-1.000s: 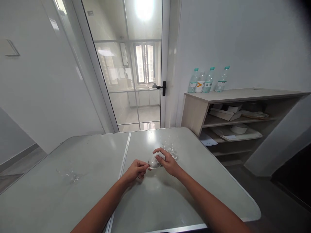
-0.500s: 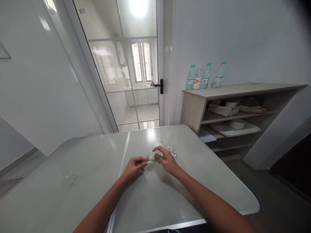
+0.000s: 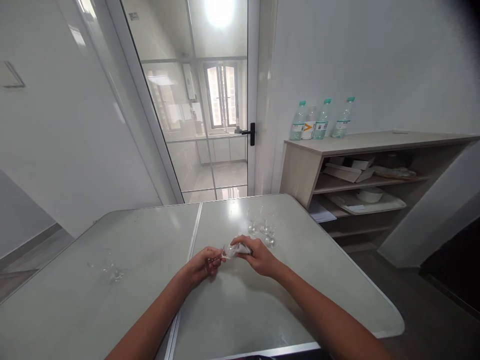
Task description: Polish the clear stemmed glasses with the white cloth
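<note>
A small clear stemmed glass [image 3: 227,251] is held tilted on its side above the table, between my two hands. My left hand [image 3: 204,264] is closed on its stem end, fingers curled and pinching. My right hand [image 3: 258,255] is closed round a white cloth or tissue [image 3: 243,248], pressed to the glass's bowl. The palm and fingers hide part of the cloth. Just beyond my right hand, several clear stemmed glasses [image 3: 270,241] stand on the table.
The pale table [image 3: 285,300] has a metal seam [image 3: 195,225] across it. More clear glassware [image 3: 118,273] stands at the left. A shelf unit [image 3: 300,170] at the right bears bottles [image 3: 321,122]. A glazed door [image 3: 225,175] is behind the table.
My left hand has moved slightly left and down and turned. The glass lies more sideways and its bowl shows more. My right hand, with the white cloth, has shifted slightly down.
</note>
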`<state>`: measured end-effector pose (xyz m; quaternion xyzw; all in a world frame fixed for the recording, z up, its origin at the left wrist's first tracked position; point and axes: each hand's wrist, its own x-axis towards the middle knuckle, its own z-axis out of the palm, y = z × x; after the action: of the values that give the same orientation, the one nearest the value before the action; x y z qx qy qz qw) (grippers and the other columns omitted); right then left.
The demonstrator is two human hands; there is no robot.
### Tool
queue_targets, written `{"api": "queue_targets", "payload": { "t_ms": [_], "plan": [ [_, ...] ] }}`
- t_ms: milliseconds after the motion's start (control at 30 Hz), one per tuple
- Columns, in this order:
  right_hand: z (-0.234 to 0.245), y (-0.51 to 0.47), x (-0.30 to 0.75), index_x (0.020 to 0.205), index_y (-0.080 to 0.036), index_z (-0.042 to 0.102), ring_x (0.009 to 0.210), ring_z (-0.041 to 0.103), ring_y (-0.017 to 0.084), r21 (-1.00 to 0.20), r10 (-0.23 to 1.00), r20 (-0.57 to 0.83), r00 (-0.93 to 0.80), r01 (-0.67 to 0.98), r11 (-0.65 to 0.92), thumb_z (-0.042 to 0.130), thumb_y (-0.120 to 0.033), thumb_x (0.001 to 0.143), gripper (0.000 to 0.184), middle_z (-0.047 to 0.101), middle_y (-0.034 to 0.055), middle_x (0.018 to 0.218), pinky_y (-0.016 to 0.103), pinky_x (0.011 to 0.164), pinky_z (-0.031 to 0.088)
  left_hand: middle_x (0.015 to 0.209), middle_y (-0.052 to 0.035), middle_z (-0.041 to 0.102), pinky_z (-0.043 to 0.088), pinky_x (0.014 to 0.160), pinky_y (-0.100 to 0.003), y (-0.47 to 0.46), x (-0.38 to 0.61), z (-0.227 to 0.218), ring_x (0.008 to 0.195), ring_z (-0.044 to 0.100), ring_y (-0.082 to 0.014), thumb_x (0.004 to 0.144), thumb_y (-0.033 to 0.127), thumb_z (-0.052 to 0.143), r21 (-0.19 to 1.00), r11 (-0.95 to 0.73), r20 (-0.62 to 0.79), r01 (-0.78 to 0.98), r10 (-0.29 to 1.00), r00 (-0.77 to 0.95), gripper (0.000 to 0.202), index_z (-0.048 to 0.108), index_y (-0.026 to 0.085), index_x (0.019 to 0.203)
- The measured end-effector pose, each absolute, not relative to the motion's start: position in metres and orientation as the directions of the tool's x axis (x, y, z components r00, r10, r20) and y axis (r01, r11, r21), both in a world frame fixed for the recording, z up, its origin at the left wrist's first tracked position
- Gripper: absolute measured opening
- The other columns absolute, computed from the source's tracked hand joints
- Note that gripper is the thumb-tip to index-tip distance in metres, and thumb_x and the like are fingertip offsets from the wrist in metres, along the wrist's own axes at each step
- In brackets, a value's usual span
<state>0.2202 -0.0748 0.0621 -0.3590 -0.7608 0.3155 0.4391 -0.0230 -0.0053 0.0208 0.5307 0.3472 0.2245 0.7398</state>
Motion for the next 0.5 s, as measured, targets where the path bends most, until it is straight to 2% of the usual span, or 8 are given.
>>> {"api": "queue_targets", "payload": {
  "t_ms": [133,200,267,333,400,500],
  "plan": [
    [0.045,-0.063,0.215,0.105,-0.024,0.063,0.068,0.051,0.016,-0.906,0.933,0.352,-0.074,0.222,0.360,0.063,-0.036,0.091,0.019,0.057,-0.0016,0.080,0.028,0.065,0.042,0.067,-0.0054,0.064,0.043,0.060,-0.025,-0.013,-0.011,0.025,0.060,0.055,-0.0131,0.078,0.054,0.077,0.992,-0.060,-0.012,0.111,0.830,0.558,0.043,0.074,0.011,0.078],
    [0.036,-0.056,0.214,0.104,-0.023,0.061,0.066,0.049,0.015,-0.953,0.961,0.277,0.026,0.138,0.271,0.064,-0.040,0.089,0.023,0.053,-0.0028,0.077,0.026,0.061,0.041,0.071,-0.0041,0.065,0.043,0.062,-0.025,-0.017,-0.004,0.024,0.062,0.055,-0.0136,0.076,0.053,0.079,0.969,-0.184,0.089,0.163,0.882,0.462,0.042,0.075,0.012,0.085],
    [0.032,-0.053,0.215,0.106,-0.023,0.060,0.064,0.048,0.014,-0.971,0.972,0.228,0.057,0.090,0.222,0.065,-0.042,0.088,0.027,0.052,-0.0035,0.075,0.025,0.059,0.040,0.066,-0.0011,0.061,0.040,0.058,-0.024,-0.020,-0.001,0.022,0.058,0.050,-0.0116,0.077,0.052,0.078,0.948,-0.242,0.153,0.204,0.915,0.374,0.041,0.076,0.012,0.087],
    [0.034,-0.054,0.217,0.109,-0.023,0.060,0.064,0.048,0.014,-0.969,0.973,0.232,0.015,0.087,0.230,0.063,-0.044,0.090,0.029,0.051,-0.0036,0.075,0.024,0.058,0.039,0.058,0.0019,0.053,0.035,0.052,-0.023,-0.019,-0.002,0.018,0.052,0.043,-0.0094,0.078,0.052,0.077,0.966,-0.186,0.104,0.180,0.915,0.390,0.041,0.075,0.011,0.081],
    [0.042,-0.059,0.219,0.114,-0.023,0.059,0.065,0.048,0.014,-0.956,0.961,0.269,-0.071,0.102,0.275,0.061,-0.043,0.092,0.029,0.053,-0.0030,0.078,0.024,0.059,0.039,0.053,0.0056,0.040,0.028,0.046,-0.021,-0.015,-0.007,0.016,0.047,0.032,-0.0068,0.078,0.052,0.076,0.997,0.040,-0.067,0.065,0.864,0.499,0.041,0.072,0.011,0.078],
    [0.057,-0.069,0.221,0.120,-0.025,0.059,0.072,0.055,0.016,-0.890,0.903,0.368,-0.221,0.196,0.411,0.060,-0.037,0.095,0.028,0.062,0.0003,0.090,0.028,0.068,0.045,0.054,0.0093,0.027,0.020,0.042,-0.019,-0.007,-0.017,0.013,0.046,0.018,-0.0048,0.076,0.049,0.078,0.918,0.393,-0.260,-0.042,0.680,0.686,0.039,0.069,0.011,0.079]
  ]
}}
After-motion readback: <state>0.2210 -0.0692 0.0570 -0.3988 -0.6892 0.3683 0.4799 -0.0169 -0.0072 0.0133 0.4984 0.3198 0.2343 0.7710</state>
